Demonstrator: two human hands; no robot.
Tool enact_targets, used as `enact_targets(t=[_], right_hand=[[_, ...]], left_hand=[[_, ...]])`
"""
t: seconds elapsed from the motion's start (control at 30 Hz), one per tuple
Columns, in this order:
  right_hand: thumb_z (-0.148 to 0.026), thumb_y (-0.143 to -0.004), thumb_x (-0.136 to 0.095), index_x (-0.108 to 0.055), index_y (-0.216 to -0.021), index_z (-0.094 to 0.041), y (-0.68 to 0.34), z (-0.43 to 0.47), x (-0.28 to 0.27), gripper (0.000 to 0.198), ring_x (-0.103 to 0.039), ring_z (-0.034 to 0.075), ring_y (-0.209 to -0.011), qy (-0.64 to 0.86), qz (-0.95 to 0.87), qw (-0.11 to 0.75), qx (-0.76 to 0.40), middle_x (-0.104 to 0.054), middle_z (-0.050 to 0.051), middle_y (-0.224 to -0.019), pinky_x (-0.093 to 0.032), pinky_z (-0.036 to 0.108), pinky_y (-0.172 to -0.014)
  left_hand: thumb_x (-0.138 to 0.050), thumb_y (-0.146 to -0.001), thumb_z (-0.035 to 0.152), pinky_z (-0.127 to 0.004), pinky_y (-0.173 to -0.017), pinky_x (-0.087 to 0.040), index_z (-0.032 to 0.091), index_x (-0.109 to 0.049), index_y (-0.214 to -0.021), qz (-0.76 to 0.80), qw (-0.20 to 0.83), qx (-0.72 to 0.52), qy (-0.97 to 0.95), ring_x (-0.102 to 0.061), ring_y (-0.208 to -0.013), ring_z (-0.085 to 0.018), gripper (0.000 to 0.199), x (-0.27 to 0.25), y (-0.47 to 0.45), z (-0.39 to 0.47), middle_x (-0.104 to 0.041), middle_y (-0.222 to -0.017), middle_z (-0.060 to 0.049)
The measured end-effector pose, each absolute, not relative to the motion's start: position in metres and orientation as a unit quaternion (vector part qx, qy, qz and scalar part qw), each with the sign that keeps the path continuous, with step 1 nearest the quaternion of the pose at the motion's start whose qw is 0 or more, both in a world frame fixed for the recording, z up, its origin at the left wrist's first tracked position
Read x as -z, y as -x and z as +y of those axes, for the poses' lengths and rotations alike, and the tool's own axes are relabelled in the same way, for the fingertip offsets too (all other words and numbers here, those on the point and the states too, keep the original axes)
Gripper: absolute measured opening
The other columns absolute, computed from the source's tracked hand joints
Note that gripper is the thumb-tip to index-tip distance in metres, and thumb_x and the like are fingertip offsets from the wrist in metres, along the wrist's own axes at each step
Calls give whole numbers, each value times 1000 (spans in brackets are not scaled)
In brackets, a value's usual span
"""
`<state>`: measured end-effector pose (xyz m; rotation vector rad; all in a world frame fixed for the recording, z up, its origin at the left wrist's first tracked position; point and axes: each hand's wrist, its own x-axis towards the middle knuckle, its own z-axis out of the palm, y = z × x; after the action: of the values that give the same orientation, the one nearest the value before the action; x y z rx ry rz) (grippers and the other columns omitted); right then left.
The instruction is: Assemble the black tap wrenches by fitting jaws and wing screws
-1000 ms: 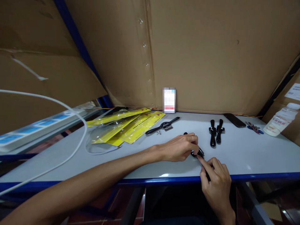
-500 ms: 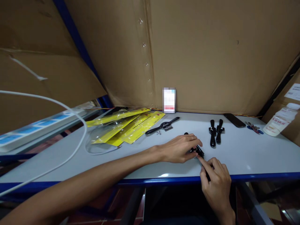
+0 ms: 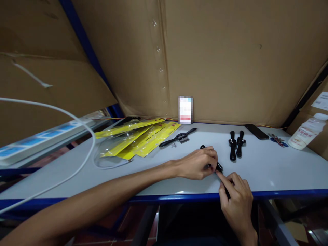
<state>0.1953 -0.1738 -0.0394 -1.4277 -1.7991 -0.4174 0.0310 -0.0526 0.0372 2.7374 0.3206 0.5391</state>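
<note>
A black spokeshave (image 3: 219,167) lies slantwise between my hands near the table's front edge. My left hand (image 3: 198,163) bends over its middle, fingers curled and pinched together there; whatever small part sits between the fingertips is hidden. My right hand (image 3: 237,198) is closed around the near handle, with the index finger stretched along to the tool's middle. Two more black spokeshaves (image 3: 232,146) lie side by side to the right. Another spokeshave (image 3: 182,137) rests behind my left hand, a small silver wing-shaped screw (image 3: 174,145) beside it.
Yellow-carded clear packages (image 3: 146,138) are piled at the left, with a white cable (image 3: 87,128) looping past them. A power strip (image 3: 38,140) runs along the left side. At the right are a dark phone (image 3: 256,132), keys (image 3: 278,140) and a white bottle (image 3: 306,132). Cardboard (image 3: 217,61) stands behind.
The fingers of my left hand have curled in more tightly over the middle of the spokeshave. My right hand has stayed in place.
</note>
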Motion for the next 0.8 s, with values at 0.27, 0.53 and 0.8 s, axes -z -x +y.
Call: enact_targets(t=[0.27,0.53,0.8], right_hand=[[-8,-91,-50,-71,-118,-21,-196,-174,40,37,-45,17,-71,562,-710,392,166,-53,1,-77,-32,32,-69],[-9,-92,-50,-71,-117,-20,-196,-174,40,35,-45,18,-72,563,-708,393,166,-54,2,-78,-33,32,-69],[-8,-91,-49,-72,-115,-20,-196,-174,39,35,-46,17,-72,561,-711,389,167,-53,2,-77,-33,32,-69]], left_hand=[[-60,-87,14,-32,-79,-48,17,-64,-89,174,124,-193,-958,-56,-94,-22,5,-39,-30,-51,-62,-93,-6],[-56,-87,7,-32,-80,-48,17,-63,-96,143,138,-187,-962,-57,-90,-20,16,-38,-29,-52,-64,-90,-5],[-58,-92,18,-32,-82,-48,18,-67,-85,111,140,-181,-967,-57,-91,-20,11,-41,-29,-54,-61,-92,-6]])
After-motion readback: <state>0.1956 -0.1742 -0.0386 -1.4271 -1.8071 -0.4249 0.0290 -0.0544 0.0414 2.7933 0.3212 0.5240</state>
